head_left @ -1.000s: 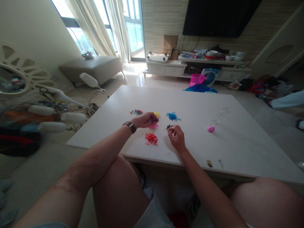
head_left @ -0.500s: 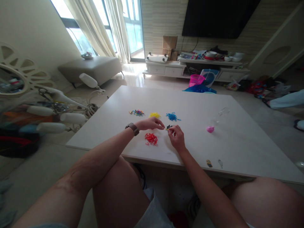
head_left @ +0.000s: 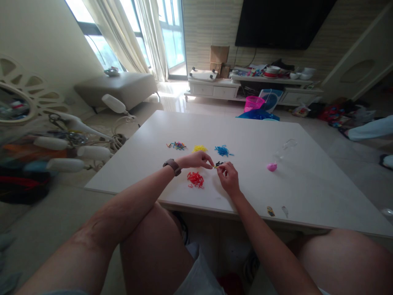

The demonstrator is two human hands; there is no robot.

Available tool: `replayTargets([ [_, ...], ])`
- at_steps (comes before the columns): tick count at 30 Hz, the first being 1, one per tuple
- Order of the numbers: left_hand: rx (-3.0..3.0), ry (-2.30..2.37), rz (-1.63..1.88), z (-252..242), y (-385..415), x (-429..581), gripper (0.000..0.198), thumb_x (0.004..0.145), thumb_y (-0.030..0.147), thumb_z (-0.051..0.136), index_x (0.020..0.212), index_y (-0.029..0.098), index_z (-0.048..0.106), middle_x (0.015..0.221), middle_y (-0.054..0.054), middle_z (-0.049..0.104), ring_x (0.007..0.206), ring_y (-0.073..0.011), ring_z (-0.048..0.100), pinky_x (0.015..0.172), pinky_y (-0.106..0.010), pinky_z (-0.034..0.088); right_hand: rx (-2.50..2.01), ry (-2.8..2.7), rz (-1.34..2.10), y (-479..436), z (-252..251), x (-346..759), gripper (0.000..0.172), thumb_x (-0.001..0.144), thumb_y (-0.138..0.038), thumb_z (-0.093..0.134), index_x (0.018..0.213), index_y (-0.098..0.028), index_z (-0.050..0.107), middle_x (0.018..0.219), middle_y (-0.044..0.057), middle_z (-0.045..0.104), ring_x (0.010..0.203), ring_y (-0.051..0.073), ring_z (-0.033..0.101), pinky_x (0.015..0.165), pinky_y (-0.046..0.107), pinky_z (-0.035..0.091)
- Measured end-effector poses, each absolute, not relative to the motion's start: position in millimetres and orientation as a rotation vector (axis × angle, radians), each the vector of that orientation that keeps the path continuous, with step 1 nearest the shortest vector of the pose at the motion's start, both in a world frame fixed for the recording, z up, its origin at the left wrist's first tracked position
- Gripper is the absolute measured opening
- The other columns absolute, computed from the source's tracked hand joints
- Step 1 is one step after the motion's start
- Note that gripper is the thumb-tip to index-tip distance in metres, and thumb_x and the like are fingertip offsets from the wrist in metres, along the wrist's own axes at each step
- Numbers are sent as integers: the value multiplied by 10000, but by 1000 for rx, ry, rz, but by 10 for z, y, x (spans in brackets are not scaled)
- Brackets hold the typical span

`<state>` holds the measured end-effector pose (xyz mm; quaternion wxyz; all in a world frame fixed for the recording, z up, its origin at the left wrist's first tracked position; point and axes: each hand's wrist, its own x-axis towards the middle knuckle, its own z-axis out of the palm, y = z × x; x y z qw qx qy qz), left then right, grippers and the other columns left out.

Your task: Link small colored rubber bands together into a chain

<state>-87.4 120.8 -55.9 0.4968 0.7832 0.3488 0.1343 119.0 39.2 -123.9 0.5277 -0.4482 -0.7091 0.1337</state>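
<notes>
My left hand (head_left: 199,159), with a brown watch on its wrist, pinches a small yellow rubber band (head_left: 215,166) at the fingertips. From the other side my right hand (head_left: 228,178) has thumb and fingers closed on the same band, which spans the narrow gap between the hands. Just behind lies a pile of black rubber bands (head_left: 220,163), partly covered by my right fingers. Red rubber bands (head_left: 195,180) lie below my left hand. Beyond it are a yellow pile (head_left: 200,149), a blue pile (head_left: 222,150) and a mixed-colour pile (head_left: 177,145).
The white table (head_left: 254,135) also bears a pink lump (head_left: 272,167), a clear plastic container (head_left: 287,145), a small yellow cartoon figure (head_left: 270,211) and a small clear piece (head_left: 285,212) near its front edge. At far right a person's leg (head_left: 373,130) shows.
The yellow band now stretches between both hands' fingertips, where before it showed only at my right fingers. My left fingertips have come slightly nearer the right hand.
</notes>
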Motion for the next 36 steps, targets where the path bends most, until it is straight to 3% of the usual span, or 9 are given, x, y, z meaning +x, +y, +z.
replayTargets([
  [13, 1951, 835, 384, -510, 1185, -843, 453, 752, 513, 775, 1002, 137, 806, 583, 62, 341, 551, -87, 305, 536, -260, 210, -1094, -1701, 327, 386, -1224, 1191, 159, 959, -269, 576, 810, -216, 595, 798, 6, 552, 676, 142, 509, 577, 287, 396],
  [19, 1959, 842, 384, -526, 1189, -836, 424, 755, 510, 764, 919, 122, 802, 570, 59, 359, 549, -84, 310, 535, -258, 215, -1085, -1697, 326, 386, -1227, 1188, 150, 953, -245, 581, 806, -213, 586, 794, -1, 544, 670, 134, 504, 575, 279, 389],
  [31, 2004, 869, 402, -517, 1189, -812, 362, 776, 464, 731, 867, 122, 807, 591, 33, 463, 575, -90, 330, 546, -253, 254, -1098, -1663, 360, 379, -1197, 1186, 158, 940, -239, 567, 785, -213, 577, 792, 3, 548, 671, 138, 503, 560, 276, 387],
  [36, 2029, 870, 394, -531, 1199, -804, 351, 761, 454, 749, 887, 133, 815, 565, 46, 420, 562, -89, 325, 539, -254, 242, -1109, -1657, 366, 375, -1188, 1185, 155, 938, -253, 572, 788, -215, 581, 798, 4, 552, 659, 135, 502, 546, 274, 381],
])
